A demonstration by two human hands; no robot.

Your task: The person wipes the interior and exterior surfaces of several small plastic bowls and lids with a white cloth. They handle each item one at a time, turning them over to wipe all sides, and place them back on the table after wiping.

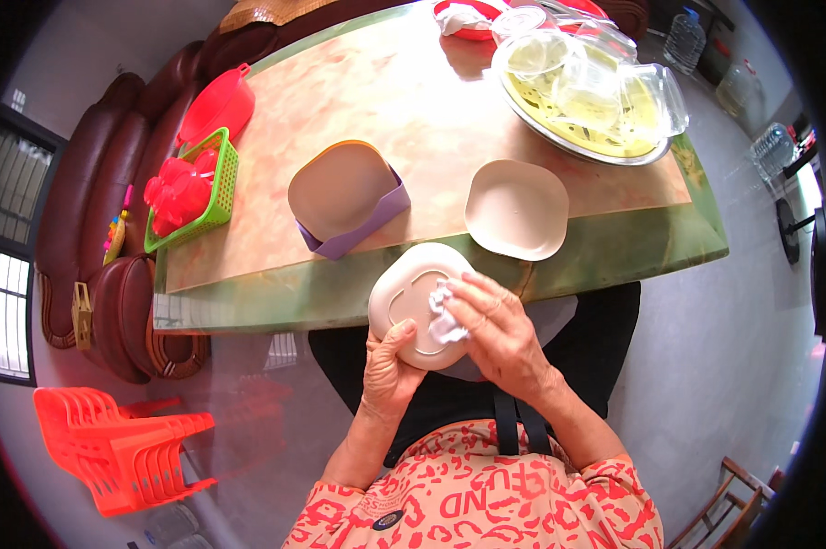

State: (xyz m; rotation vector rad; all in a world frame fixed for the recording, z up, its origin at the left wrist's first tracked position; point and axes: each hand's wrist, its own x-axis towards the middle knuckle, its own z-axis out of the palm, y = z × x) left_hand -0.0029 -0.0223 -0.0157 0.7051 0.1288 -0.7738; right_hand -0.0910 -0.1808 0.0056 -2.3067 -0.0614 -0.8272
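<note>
While gripping a pale bowl [404, 306] in the left hand [393, 371], with thumb laid over its ringed face and other fingers hidden behind, held up at the near edge of the table [614, 242]. Noted in the right hand [504, 343]: fingers closed on a crumpled white cloth [443, 316], pressed to that same face. Found on the table, just beyond: to the right, a beige dish [516, 209], set open side up; to the left, a brown dish [340, 188], in or on a purple tray [362, 229]; cannot tell which. Recorded at far right: clear containers [596, 91], heaped in a yellow basin [605, 143]. Recorded at far left: red items [182, 197] in a green basket [223, 183], near a red tub [221, 108]. Seen on the floor [678, 366], to the left: red chairs [124, 448], stacked.
</note>
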